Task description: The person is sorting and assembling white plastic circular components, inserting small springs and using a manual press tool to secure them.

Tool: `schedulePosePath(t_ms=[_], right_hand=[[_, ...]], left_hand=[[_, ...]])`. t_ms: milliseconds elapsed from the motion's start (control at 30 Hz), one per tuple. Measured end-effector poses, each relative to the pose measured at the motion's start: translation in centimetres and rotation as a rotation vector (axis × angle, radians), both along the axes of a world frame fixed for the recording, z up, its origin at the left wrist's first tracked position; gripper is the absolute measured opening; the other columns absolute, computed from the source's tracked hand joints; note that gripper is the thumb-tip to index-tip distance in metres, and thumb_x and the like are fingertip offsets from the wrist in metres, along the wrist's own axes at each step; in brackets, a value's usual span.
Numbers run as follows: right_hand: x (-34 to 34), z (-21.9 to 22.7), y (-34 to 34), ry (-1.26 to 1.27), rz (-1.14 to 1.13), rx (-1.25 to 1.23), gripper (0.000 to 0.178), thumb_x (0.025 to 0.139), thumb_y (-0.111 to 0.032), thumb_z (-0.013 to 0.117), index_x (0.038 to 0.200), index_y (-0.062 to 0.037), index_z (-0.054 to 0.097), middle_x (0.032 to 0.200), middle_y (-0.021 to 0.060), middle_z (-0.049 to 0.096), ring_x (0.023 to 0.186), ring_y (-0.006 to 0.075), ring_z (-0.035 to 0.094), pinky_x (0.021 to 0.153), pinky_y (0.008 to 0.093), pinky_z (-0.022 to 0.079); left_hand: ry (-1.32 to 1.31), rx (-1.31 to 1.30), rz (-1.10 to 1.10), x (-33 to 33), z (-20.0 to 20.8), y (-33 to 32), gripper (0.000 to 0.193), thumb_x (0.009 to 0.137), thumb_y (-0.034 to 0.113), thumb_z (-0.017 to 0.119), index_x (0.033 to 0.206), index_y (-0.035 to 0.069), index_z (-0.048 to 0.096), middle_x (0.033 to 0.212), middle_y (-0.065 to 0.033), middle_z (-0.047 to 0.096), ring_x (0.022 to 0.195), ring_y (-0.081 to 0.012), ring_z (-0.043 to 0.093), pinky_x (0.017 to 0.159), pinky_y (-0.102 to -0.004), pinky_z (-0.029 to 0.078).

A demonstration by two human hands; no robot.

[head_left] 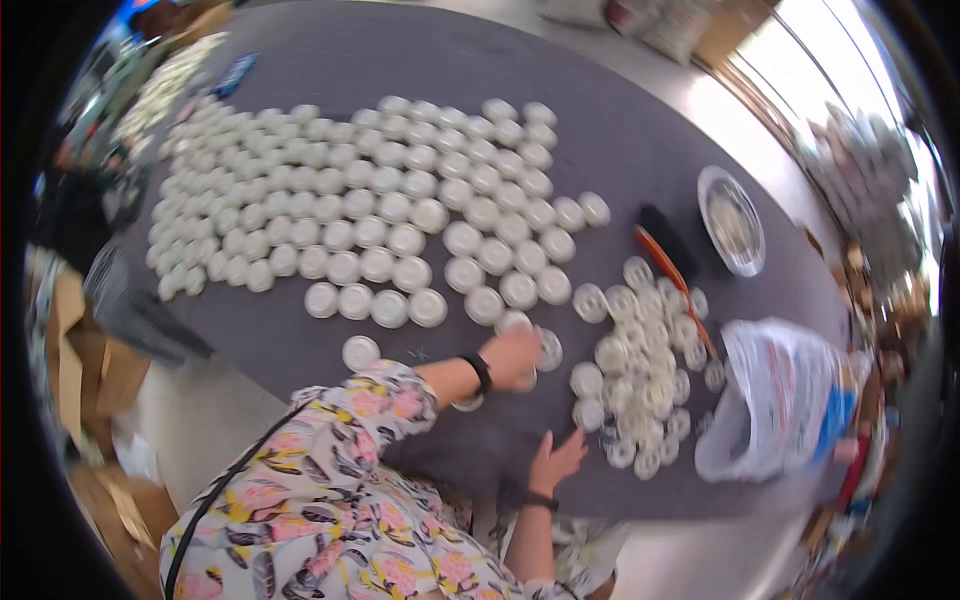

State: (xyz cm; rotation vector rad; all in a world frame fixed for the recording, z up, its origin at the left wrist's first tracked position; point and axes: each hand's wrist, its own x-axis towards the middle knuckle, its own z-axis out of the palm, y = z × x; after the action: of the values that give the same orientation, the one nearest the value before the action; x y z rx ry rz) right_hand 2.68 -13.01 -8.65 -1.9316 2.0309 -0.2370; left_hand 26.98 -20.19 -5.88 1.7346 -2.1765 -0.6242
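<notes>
Bent over the front ends of the rows, my left hand [512,358] has its fingers closed at a white round lid [548,350]. The palm partly hides other lids beneath and beside it. My right hand [557,462] is open, its fingers stretched toward the near left edge of a loose pile of white round lids [640,345]. Its fingertips come close to a lid [588,415] there; contact is hard to tell. Rows of white round lids [375,230] spread over the grey table to the left, with a single lid [360,352] near my left forearm.
Beyond the pile lie a black brush with an orange handle [665,255] and a shiny metal bowl [731,222] with pale contents. A white plastic bag [770,400] stands at the right. A blue packet [237,75] lies far left. Cardboard boxes [100,365] stand off the table's left side.
</notes>
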Motion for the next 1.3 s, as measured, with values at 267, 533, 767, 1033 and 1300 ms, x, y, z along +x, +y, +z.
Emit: schedulePosePath(t_ms=[267, 533, 767, 1033, 1300], right_hand=[[4.3, 3.2, 1.0, -0.470, 0.229, -0.165, 0.056, 0.083, -0.043, 0.057, 0.113, 0.0047, 0.055, 0.107, 0.0282, 0.056, 0.105, 0.0419, 0.051, 0.090, 0.0478, 0.040], [8.1, 0.7, 1.6, -0.487, 0.694, 0.476, 0.065, 0.084, -0.045, 0.055, 0.128, 0.0004, 0.040, 0.128, 0.0216, 0.042, 0.121, 0.0428, 0.034, 0.098, 0.0535, 0.029], [16.1, -9.9, 9.7, -0.320, 1.081, 0.828, 0.077, 0.084, -0.050, 0.054, 0.139, -0.0018, 0.029, 0.144, 0.0187, 0.029, 0.132, 0.0433, 0.021, 0.104, 0.0567, 0.021], [30.7, -9.5, 26.6, -0.107, 1.337, 0.820, 0.068, 0.084, -0.055, 0.050, 0.119, 0.0028, 0.044, 0.118, 0.0235, 0.042, 0.114, 0.0419, 0.037, 0.093, 0.0523, 0.031], [43.8, -1.1, 40.5, 0.038, 1.303, 0.738, 0.068, 0.085, -0.057, 0.046, 0.096, 0.0076, 0.063, 0.086, 0.0276, 0.063, 0.090, 0.0404, 0.059, 0.080, 0.0476, 0.044]], left_hand=[[0.336, -0.553, 0.250, -2.6, -1.6, 10.0, 0.027, 0.083, 0.023, 0.059, 0.105, 0.007, 0.053, 0.116, -0.0128, 0.050, 0.114, -0.0322, 0.045, 0.099, -0.0501, 0.031], [0.461, -0.278, 0.414, 2.5, 1.6, 30.0, 0.019, 0.082, 0.022, 0.056, 0.093, 0.006, 0.058, 0.100, -0.0108, 0.057, 0.099, -0.0291, 0.054, 0.091, -0.0436, 0.040], [0.307, 0.303, 0.903, 9.5, -9.7, 52.3, 0.030, 0.076, 0.034, 0.055, 0.088, 0.006, 0.062, 0.081, -0.0152, 0.063, 0.076, -0.0331, 0.061, 0.066, -0.0456, 0.047], [0.360, 0.866, 1.551, 9.0, -19.5, 84.2, 0.044, 0.073, 0.041, 0.054, 0.092, 0.004, 0.068, 0.090, -0.0210, 0.065, 0.089, -0.0385, 0.062, 0.080, -0.0480, 0.048], [0.547, 0.526, 2.191, 18.8, -14.7, 95.9, 0.047, 0.076, 0.043, 0.056, 0.102, 0.005, 0.065, 0.109, -0.0192, 0.061, 0.102, -0.0356, 0.058, 0.090, -0.0424, 0.045]])
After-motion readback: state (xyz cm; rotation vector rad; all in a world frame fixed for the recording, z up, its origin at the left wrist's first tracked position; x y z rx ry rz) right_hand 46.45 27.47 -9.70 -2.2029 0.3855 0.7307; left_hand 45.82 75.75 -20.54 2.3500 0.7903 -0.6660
